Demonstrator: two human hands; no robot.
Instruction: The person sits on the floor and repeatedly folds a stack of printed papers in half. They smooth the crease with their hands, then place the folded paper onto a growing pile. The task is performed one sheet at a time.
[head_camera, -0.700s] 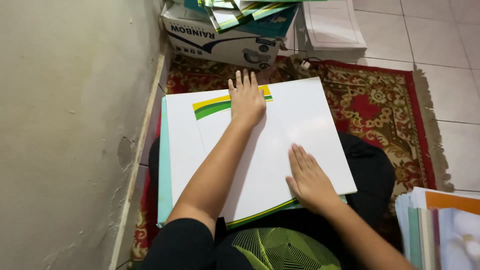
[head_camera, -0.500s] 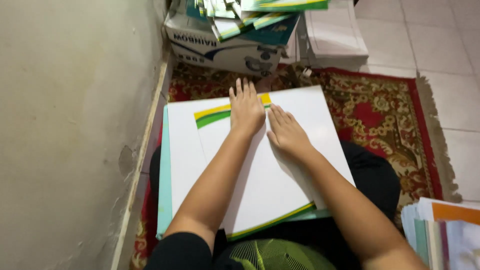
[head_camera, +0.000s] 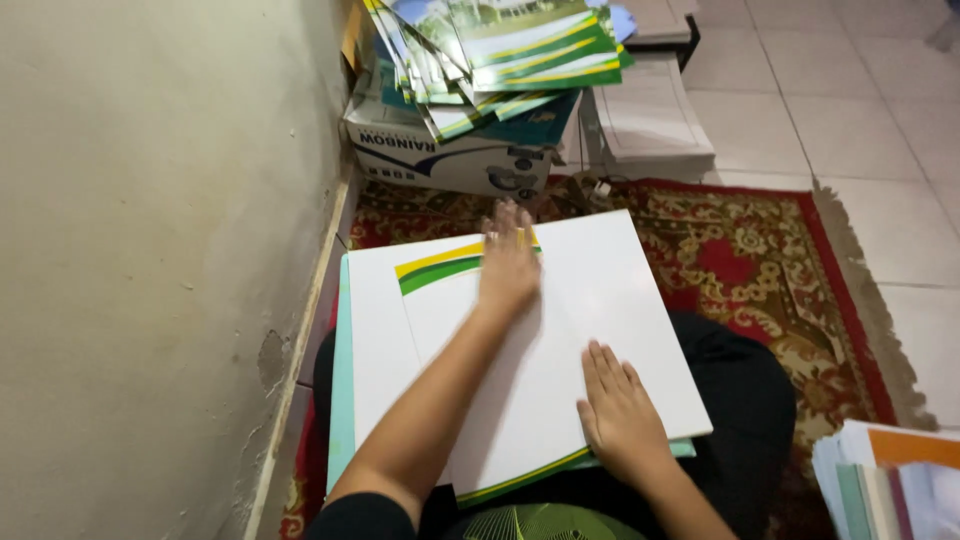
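White card sheet (head_camera: 600, 300) with a green and yellow stripe lies on your lap, over a pale teal board (head_camera: 341, 400). Your left hand (head_camera: 508, 265) presses flat at its far edge, fingers together; your right hand (head_camera: 620, 415) lies flat near its near edge, fingers slightly apart.

The left hand (head_camera: 508, 268) is motion-blurred, its fingertips smeared, and it covers part of the green-and-yellow band on the white printed sheet (head_camera: 600, 310). The teal sheet (head_camera: 340, 400) beneath shows only as edge strips — the rest lies hidden. The paper stack (head_camera: 890, 480) at lower right is cut off by the frame edge, and so is the booklet pile (head_camera: 500, 50) at the top.
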